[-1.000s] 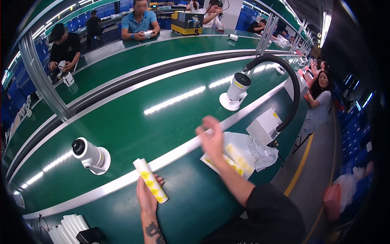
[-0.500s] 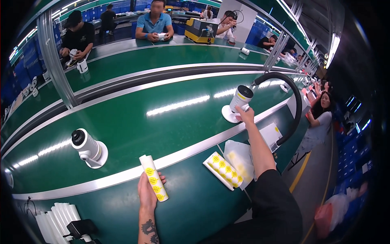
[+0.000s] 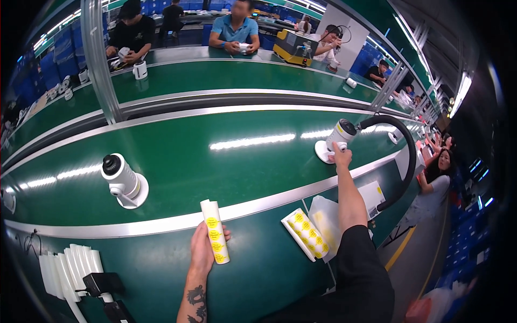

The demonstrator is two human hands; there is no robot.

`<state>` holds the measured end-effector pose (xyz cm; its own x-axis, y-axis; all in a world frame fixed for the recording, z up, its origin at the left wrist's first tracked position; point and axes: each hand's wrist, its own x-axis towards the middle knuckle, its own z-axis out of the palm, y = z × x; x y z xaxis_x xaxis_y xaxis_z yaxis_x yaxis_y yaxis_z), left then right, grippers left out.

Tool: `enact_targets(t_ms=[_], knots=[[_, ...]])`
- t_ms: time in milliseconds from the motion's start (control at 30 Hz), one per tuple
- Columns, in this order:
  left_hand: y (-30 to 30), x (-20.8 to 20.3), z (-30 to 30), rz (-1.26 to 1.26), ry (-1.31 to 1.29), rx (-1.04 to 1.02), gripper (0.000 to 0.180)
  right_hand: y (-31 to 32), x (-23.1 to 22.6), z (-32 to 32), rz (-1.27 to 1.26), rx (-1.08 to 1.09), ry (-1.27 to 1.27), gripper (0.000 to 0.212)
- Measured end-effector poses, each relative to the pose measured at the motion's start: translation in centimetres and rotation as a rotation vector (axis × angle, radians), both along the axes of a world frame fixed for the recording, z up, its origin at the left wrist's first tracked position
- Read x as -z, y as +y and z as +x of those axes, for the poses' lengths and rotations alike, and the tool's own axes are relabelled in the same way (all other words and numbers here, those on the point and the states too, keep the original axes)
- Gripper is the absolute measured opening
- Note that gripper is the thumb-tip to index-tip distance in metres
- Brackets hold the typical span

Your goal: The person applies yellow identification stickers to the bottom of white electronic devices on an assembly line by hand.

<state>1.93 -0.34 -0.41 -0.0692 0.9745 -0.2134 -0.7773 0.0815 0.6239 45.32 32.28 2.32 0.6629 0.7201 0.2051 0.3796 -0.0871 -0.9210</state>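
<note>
My left hand (image 3: pixel 202 248) holds a white roll of backing paper with round yellow stickers (image 3: pixel 215 238), upright over the near green bench. My right hand (image 3: pixel 341 157) is stretched far out to the right and rests on a white security camera (image 3: pixel 337 139) standing on its round base on the green conveyor belt. Whether the fingers grip it or only touch it is unclear. A second white camera (image 3: pixel 122 180) stands on the belt to the left, apart from both hands.
A strip of yellow stickers (image 3: pixel 305 234) and white sheets (image 3: pixel 328 220) lie on the bench near my right arm. A black flexible hose (image 3: pixel 405 156) arcs at the right. White parts (image 3: pixel 70 266) and a black adapter sit at lower left. Several people sit beyond the far bench.
My right arm has reached from above the bench out to the far camera on the belt. The left hand stays put with the sticker roll. The view has tilted slightly.
</note>
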Motion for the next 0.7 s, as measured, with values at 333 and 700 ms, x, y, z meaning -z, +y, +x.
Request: enact_targets(t_ms=[333,700], knots=[[0.2,0.0,-0.3,0.018,-0.004,0.006,0.035,-1.3,-1.4,-2.4,0.000,-0.011,0.048,0.053],[-0.1,-0.5,-1.0,0.053,-0.065,-0.007,0.037,-3.5,0.5,-5.4,0.070,-0.142,-0.135,0.042]])
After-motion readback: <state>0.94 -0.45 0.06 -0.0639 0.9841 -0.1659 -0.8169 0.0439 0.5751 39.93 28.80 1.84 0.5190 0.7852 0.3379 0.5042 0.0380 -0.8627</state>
